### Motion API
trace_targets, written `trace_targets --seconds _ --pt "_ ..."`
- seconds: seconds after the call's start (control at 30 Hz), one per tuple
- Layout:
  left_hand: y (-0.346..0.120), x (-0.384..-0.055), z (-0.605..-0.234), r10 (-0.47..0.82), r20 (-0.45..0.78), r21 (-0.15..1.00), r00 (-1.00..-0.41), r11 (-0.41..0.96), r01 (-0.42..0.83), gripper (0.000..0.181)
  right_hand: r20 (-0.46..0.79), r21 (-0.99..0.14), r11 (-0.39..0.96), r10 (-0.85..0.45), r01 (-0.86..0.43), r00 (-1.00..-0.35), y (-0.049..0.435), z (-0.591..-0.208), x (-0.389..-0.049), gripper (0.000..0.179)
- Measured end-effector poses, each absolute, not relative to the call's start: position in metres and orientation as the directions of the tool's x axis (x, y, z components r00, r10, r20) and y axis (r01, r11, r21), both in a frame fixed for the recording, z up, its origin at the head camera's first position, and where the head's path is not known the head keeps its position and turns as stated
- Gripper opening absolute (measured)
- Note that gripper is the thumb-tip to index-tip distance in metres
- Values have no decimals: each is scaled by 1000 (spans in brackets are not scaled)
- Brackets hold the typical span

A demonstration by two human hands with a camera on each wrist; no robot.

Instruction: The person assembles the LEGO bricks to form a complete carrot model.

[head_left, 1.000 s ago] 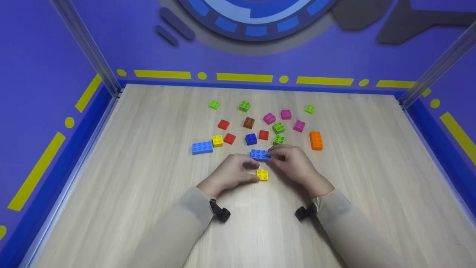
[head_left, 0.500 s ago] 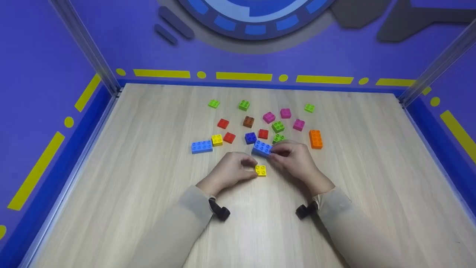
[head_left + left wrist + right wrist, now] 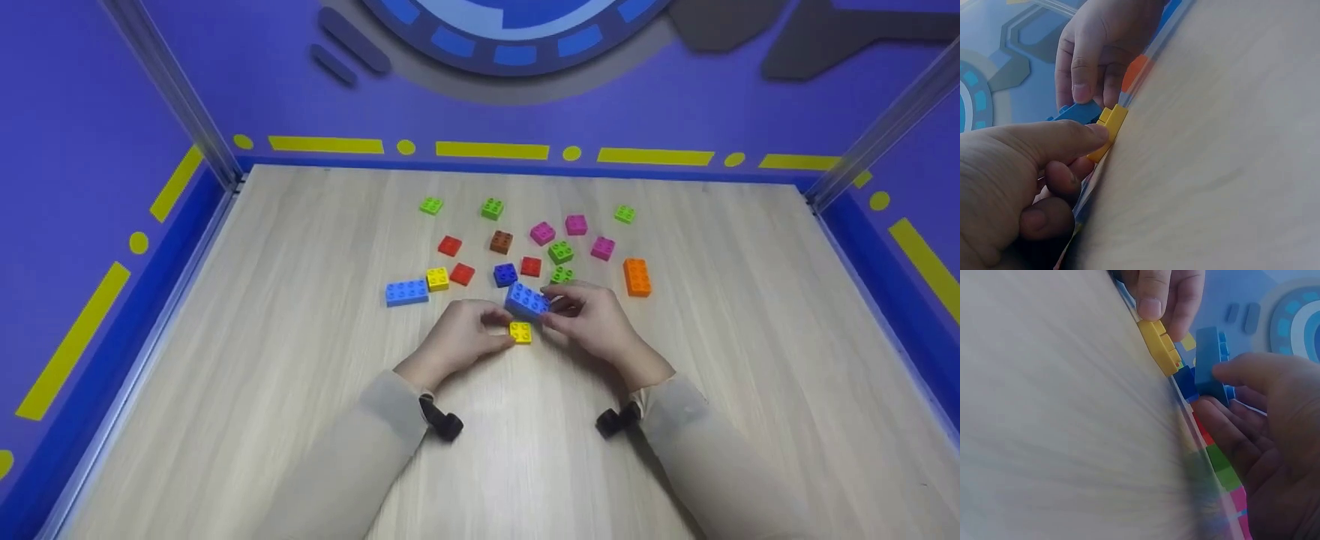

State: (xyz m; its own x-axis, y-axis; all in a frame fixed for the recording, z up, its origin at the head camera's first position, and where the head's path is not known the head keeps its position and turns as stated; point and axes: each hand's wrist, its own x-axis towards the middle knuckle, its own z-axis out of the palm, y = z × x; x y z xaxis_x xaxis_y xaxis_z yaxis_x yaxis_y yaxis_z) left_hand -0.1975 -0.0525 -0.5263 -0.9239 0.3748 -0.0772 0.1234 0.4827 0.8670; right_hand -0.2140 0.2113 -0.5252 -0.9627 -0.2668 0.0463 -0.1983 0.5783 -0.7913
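Observation:
My left hand [image 3: 461, 337] pinches a small square yellow toy brick [image 3: 520, 333] between thumb and fingers, studs up, low over the table. Just behind it, a long light-blue toy brick [image 3: 526, 301] is gripped at its right end by the thumb and fingers of my right hand [image 3: 598, 321]. The blue brick [image 3: 1208, 365] is raised and slanted, as the right wrist view shows. In the left wrist view my thumb lies over one end of the yellow brick [image 3: 1112, 130], and the blue brick [image 3: 1079, 114] is partly hidden behind my hand.
Close behind the hands lie a dark-blue brick [image 3: 505, 275], a red brick [image 3: 531, 266] and a partly covered green brick [image 3: 562, 276]. To the left is another light-blue brick [image 3: 407, 292] beside a yellow one [image 3: 438, 279]. An orange brick [image 3: 637, 277] lies to the right, with several others farther back.
The right hand has lifted and turned the light-blue brick, which lay straight before. The left hand has slid the yellow brick forward and slightly left, nearer to the blue one.

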Motion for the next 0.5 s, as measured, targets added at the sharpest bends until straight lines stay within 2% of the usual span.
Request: trace_targets --seconds 0.33,0.5 --pt "-53 -197 -526 362 -83 875 -929 472 106 52 3 -801 553 -381 -230 -924 211 -524 -211 34" --pt "-52 -198 -526 358 -78 855 -930 504 123 65 44 -806 511 -452 -299 -891 212 -525 -211 32"
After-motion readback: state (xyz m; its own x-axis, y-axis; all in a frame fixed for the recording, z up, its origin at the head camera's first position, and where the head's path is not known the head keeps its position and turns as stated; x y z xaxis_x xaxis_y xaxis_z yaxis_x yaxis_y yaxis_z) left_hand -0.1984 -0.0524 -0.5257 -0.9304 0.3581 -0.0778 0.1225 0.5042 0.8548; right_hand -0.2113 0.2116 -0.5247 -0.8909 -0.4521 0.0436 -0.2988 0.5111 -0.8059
